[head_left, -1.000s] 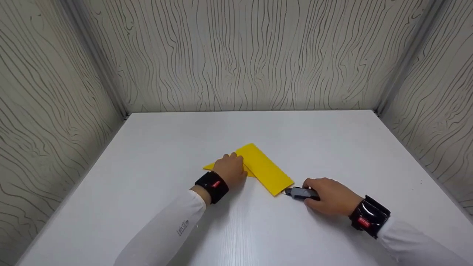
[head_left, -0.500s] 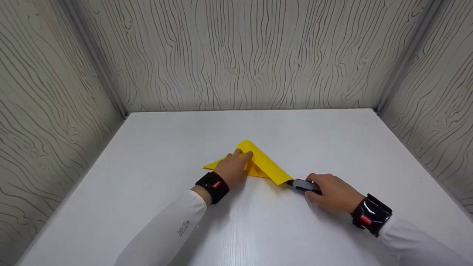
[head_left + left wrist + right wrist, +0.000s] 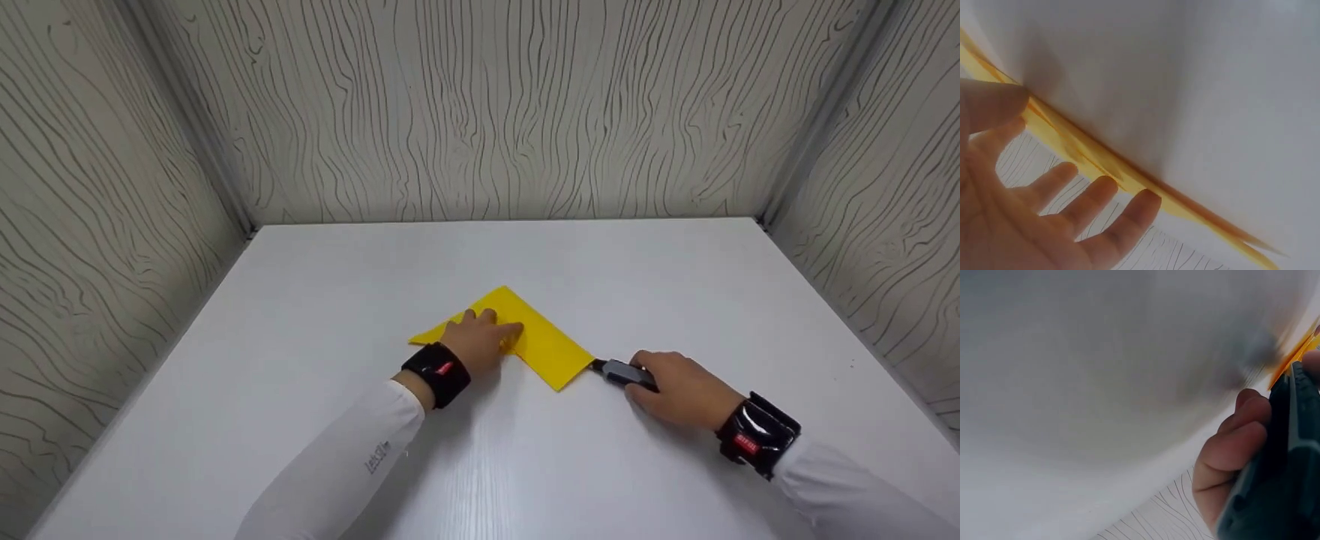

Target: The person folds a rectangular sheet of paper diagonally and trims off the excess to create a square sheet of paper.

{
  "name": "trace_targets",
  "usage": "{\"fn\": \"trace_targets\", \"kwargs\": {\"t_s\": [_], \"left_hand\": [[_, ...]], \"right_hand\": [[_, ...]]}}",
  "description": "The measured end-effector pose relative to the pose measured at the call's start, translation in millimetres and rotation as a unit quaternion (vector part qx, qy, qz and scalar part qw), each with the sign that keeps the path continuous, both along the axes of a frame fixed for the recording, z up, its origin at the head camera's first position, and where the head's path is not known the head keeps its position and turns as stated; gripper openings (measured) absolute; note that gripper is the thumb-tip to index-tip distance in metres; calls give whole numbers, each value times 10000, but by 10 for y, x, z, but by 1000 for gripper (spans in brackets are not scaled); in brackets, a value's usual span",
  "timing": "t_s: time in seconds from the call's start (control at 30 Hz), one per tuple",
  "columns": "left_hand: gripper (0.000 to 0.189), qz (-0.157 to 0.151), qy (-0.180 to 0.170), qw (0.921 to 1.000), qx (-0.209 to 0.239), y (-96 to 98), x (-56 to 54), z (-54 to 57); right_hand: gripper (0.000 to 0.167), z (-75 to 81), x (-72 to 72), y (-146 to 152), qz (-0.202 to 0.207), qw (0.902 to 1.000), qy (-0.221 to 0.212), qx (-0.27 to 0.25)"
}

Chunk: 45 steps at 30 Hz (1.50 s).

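Observation:
A folded sheet of yellow paper (image 3: 556, 351) lies on the table in a bent shape, one part slanting left and one slanting right. My left hand (image 3: 480, 343) rests on it with fingers spread, one finger reaching onto the right part. Seen from the left wrist, the fingers are loosely extended along the paper's layered edge (image 3: 1179, 205). My right hand (image 3: 679, 391) grips a grey and black utility knife (image 3: 628, 373). The knife's tip is right at the paper's lower right corner; the blade itself is hidden. In the right wrist view, fingers wrap the knife handle (image 3: 1303, 422).
The white table (image 3: 360, 270) surrounds the paper and both hands. Behind it stands a panel (image 3: 480, 112) with a wood-grain pattern, and similar panels close off the left and right sides.
The paper's right part curled up half a second ago and now lies flatter. My left fingers have spread rightward onto it. The knife has shifted slightly up and right with my right hand.

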<state>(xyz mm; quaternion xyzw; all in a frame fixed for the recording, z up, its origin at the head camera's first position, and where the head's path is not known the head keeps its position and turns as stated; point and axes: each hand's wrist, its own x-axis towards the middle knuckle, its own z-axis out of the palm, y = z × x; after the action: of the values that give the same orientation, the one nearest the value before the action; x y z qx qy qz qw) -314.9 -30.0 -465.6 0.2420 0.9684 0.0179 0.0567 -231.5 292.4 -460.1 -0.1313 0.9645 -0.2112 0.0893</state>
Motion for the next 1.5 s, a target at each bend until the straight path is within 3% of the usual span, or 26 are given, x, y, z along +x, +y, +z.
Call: {"fn": "trace_targets", "kwargs": {"t_s": [0.23,0.43,0.63,0.87,1.07,1.23,1.5], "left_hand": [[48,505,-614,9966,195,132,0,18],[70,1046,-561,9928,-186,291,26,-6],[87,1399,-442,9889,-239,430,125,25],[106,1436,-420,9876,-473,463,219,33],[103,1406,-636,9873,-383,423,265,114],[102,1406,-738,9866,-365,405,276,188],[100,1354,-688,9881,-237,420,246,150]], "right_hand": [[26,-11,10,-6,-50,10000,10,-25],[24,-28,5,-57,-41,10000,18,-7],[22,-36,14,-88,-34,9999,112,75],[27,-31,24,-101,21,9999,117,49],[29,-54,40,-95,-35,9997,57,224],[28,-54,46,-81,101,9986,327,410],[31,-42,34,-119,206,9975,331,581]]}}
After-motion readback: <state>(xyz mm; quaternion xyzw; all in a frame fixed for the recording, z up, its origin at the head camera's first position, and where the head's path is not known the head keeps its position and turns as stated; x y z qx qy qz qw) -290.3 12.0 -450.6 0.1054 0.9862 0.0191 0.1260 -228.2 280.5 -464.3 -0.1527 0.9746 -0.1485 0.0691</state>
